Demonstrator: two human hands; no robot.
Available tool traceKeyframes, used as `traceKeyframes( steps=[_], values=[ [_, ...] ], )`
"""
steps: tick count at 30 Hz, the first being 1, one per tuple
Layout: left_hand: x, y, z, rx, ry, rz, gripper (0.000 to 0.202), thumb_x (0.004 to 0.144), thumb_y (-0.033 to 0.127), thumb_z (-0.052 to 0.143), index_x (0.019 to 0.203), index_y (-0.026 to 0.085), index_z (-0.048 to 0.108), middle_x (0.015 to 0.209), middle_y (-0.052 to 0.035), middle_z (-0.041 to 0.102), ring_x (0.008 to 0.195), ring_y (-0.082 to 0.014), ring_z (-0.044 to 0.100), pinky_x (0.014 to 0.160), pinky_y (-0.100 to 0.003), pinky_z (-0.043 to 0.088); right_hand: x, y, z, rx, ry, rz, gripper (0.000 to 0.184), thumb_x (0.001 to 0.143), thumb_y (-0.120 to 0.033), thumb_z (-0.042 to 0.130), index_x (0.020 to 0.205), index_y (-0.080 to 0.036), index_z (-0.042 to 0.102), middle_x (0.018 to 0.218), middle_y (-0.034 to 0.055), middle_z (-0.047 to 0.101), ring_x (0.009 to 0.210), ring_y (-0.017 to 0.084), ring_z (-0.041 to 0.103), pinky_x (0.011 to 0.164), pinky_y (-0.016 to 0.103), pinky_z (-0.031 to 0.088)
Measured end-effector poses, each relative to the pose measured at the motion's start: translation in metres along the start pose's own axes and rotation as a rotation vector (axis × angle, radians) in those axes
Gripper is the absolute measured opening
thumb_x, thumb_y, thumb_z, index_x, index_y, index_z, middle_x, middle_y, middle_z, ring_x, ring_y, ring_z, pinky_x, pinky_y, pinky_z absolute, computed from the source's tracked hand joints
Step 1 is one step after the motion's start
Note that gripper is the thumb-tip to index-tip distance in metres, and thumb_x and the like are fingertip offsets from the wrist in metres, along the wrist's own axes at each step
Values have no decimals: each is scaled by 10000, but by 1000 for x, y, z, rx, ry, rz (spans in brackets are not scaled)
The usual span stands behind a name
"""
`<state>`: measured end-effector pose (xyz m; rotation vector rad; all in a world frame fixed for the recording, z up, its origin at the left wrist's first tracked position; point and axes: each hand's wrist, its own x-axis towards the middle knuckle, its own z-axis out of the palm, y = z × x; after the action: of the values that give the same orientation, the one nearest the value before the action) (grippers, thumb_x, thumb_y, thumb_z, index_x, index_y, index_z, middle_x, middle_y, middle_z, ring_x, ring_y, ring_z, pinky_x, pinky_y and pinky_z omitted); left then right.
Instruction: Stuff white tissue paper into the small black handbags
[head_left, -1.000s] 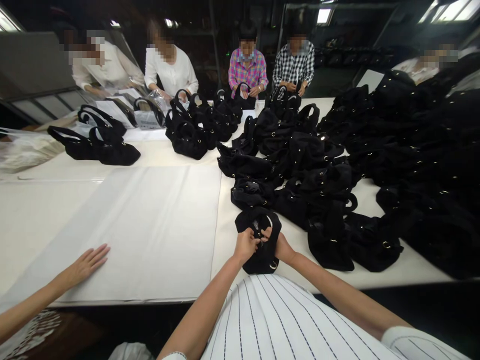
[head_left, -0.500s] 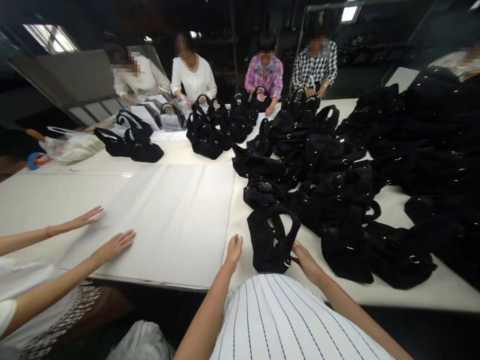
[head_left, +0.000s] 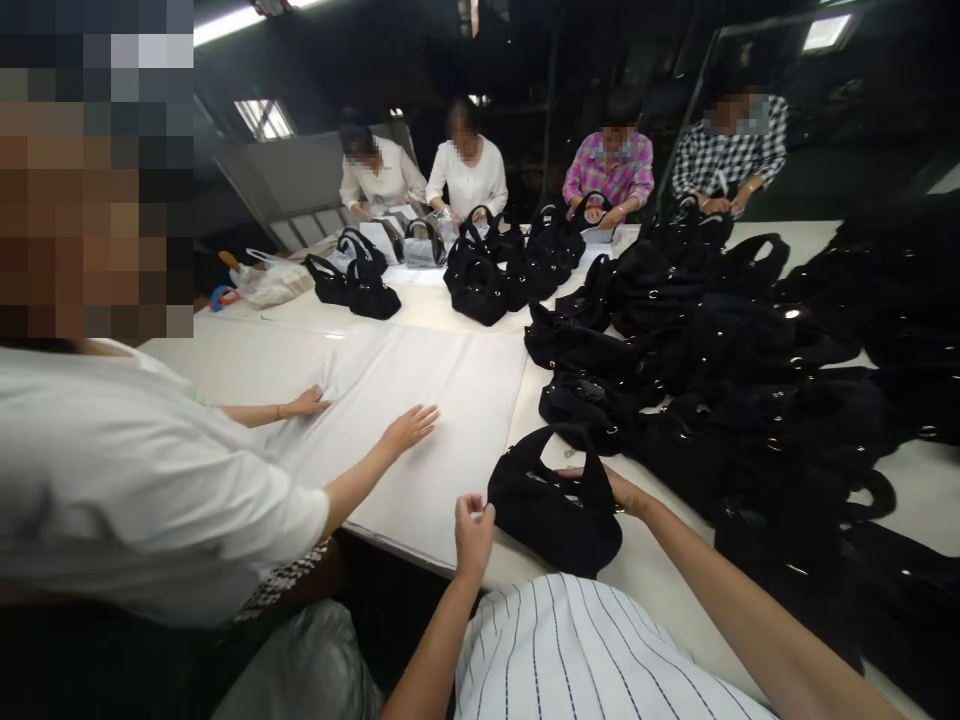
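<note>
A black handbag point(head_left: 555, 520) with a looped handle and gold-coloured rings lies slanted on the white table, close in front of my body. My right hand point(head_left: 619, 490) is at its far right side, with fingers reaching behind the handle and partly hidden by it; it grips the bag there. At the bag's left end, my left hand point(head_left: 474, 540) has curled fingers, and its thumb is against the edge of the bag. Whether anything small sits inside those fingers cannot be made out.
Many black handbags point(head_left: 720, 360) are heaped on my right. To my left, a co-worker's hands point(head_left: 409, 430) lie flat on a white sheet point(head_left: 465, 390). Across the table, several people point(head_left: 465, 170) handle bags. A clear plastic bundle point(head_left: 274, 280) lies far left.
My view has swung left, bringing the co-worker beside me further in. The handbag has turned to a slant. My right hand has moved behind its handle; my left hand has come against its left end.
</note>
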<state>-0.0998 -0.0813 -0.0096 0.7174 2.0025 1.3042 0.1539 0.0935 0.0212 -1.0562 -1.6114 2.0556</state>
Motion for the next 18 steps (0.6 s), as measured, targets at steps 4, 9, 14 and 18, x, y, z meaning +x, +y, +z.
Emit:
traceKeyframes(
  steps=[4,9,14,18],
  values=[
    [44,14,-15,-133,-79,-85,335,879,438,453,1097,209,566,1234,-102,590,1161,-195,550,972,-331,446,23,-8,8,-9,-112,66,407,661,-493,722,890,-160,774,1022,153,725,1062,366,629,986,509,443],
    [62,34,2,-325,-543,-201,566,845,642,415,1005,159,663,1025,-109,697,1037,-255,619,950,-402,461,23,-17,15,74,-89,140,339,644,-414,763,903,-196,766,1043,113,726,1088,337,621,983,460,461],
    [26,32,8,-255,-587,-23,540,870,596,414,1025,152,681,1071,-83,700,1092,-289,594,1023,-425,406,-31,25,-4,195,494,45,423,791,-561,608,1040,-239,724,1190,78,675,1211,286,545,1081,470,356],
    [-4,21,8,-213,-507,29,475,857,587,403,1133,289,649,1249,-4,633,1251,-229,511,1114,-402,341,-75,74,20,430,600,82,461,829,-607,539,1114,-278,689,1258,35,639,1239,270,523,1076,442,377]
  ],
)
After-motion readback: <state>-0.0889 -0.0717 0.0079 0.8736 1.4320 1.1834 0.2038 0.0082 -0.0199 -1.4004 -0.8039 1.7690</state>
